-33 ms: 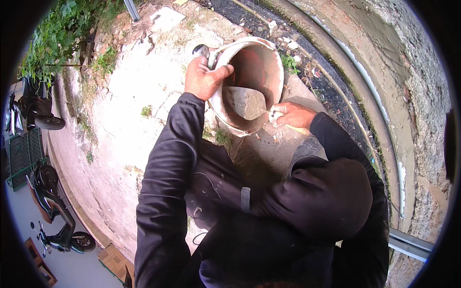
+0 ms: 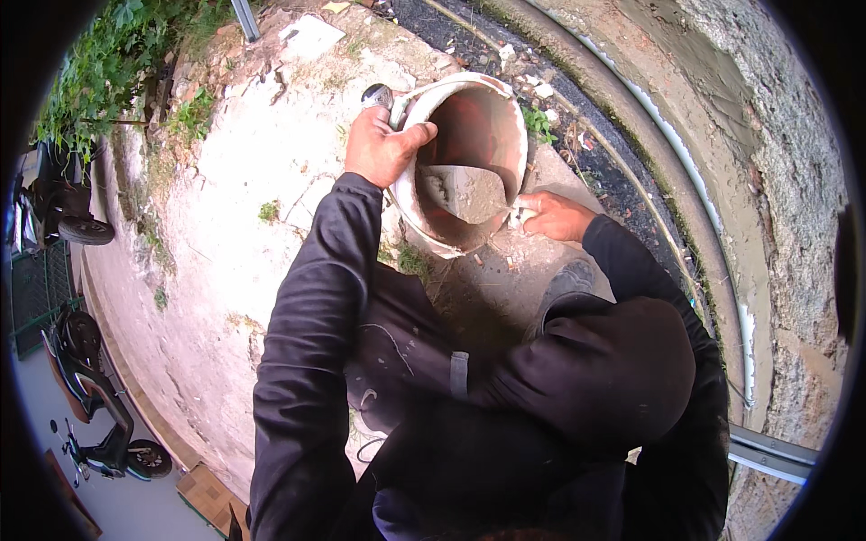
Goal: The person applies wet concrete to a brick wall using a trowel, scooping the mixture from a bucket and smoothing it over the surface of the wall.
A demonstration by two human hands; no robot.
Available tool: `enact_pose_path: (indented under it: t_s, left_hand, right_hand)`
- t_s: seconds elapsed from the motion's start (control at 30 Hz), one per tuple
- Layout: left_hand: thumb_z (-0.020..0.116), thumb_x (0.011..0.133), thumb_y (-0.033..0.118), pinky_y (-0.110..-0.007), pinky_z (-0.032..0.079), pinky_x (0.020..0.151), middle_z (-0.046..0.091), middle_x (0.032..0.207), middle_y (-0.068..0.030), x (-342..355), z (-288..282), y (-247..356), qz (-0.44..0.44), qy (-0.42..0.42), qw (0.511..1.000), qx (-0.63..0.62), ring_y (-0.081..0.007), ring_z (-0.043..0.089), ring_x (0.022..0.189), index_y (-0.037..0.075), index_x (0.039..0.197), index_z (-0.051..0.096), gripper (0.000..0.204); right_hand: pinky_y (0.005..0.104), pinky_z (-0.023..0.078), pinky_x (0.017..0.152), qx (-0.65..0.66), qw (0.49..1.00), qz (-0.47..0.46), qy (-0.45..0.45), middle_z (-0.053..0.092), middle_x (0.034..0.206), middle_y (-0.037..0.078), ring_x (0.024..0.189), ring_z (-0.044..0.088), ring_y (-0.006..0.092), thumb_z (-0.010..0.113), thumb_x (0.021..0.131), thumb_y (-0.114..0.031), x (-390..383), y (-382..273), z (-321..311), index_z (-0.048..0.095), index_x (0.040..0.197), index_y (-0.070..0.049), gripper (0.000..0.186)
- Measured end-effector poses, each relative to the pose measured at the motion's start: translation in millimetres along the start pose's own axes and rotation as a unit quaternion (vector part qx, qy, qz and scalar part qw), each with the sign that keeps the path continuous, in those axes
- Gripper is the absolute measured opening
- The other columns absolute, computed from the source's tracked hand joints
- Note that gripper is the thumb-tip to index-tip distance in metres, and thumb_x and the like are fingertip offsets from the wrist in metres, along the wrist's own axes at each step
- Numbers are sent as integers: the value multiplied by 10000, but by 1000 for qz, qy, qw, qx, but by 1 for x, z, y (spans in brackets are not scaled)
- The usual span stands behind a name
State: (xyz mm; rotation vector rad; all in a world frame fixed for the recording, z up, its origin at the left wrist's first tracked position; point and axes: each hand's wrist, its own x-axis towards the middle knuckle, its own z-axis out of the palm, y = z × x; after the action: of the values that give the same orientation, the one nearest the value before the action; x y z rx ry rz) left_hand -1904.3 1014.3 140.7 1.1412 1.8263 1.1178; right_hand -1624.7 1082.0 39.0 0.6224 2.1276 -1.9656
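A pale, mortar-smeared bucket (image 2: 516, 135) is tipped so that its mouth faces me, with a reddish-brown inside. My left hand (image 2: 383, 149) grips its left rim, thumb over the edge. Beside those fingers is a small dark, rounded thing (image 2: 377, 96) whose kind I cannot make out. At the bucket's lower right rim, my right hand (image 2: 555, 217) is closed around a trowel, its handle mostly covered by the fingers. The trowel's broad grey blade (image 2: 469, 194) lies inside the bucket, with lumpy wet mortar (image 2: 437, 187) at its left side.
Under the bucket is rough, pale concrete ground (image 2: 307, 108) with weeds. My shoe (image 2: 570, 284) stands just below my right hand. Right of it, a pipe (image 2: 631, 185) runs along a dark gravel strip beside a rough wall (image 2: 767, 126). Motorbikes (image 2: 113, 433) stand at far left.
The trowel blade has turned slightly in the bucket, and more lumpy mortar shows at its left. My right hand has shifted a little, hiding the pale handle end. The left hand keeps its grip.
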Motion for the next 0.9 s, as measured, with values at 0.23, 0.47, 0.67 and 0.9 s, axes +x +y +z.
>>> enact_pose_path:
  t_s: [0.23, 0.47, 0.67, 0.9]
  left_hand:
    - [692, 716, 172, -290, 457, 594, 638, 704, -46, 18, -1, -8, 20, -24, 999, -23, -127, 572, 604, 3, 868, 666, 229]
    - [698, 686, 213, -318, 465, 584, 633, 677, -85, 23, -15, -13, 9, -10, 1000, 23, -182, 597, 578, -9, 842, 652, 276]
    - [712, 663, 246, -347, 476, 691, 650, 737, -134, 24, 4, -7, 16, -15, 999, 48, -237, 628, 692, -22, 865, 647, 342]
    - [710, 660, 234, -324, 472, 660, 642, 734, -112, 21, -10, -4, -28, -29, 999, 20, -202, 614, 671, -25, 888, 645, 351]
  right_hand:
    - [409, 452, 772, -284, 941, 170, 73, 621, 843, 207, 850, 611, 331, 650, 783, -436, -105, -84, -47, 620, 940, 30, 493]
    - [225, 452, 445, 21, 933, 348, 84, 621, 682, 20, 513, 571, 98, 650, 854, -178, -228, -156, -82, 659, 873, -45, 135]
    - [250, 352, 354, 29, 833, 209, 512, 513, 568, 9, 428, 460, 87, 611, 877, -187, -339, -98, -199, 582, 804, -43, 164]
    - [356, 455, 703, -372, 720, 337, 481, 632, 849, 161, 785, 601, 267, 563, 884, -237, -329, -109, -189, 558, 1026, 40, 312]
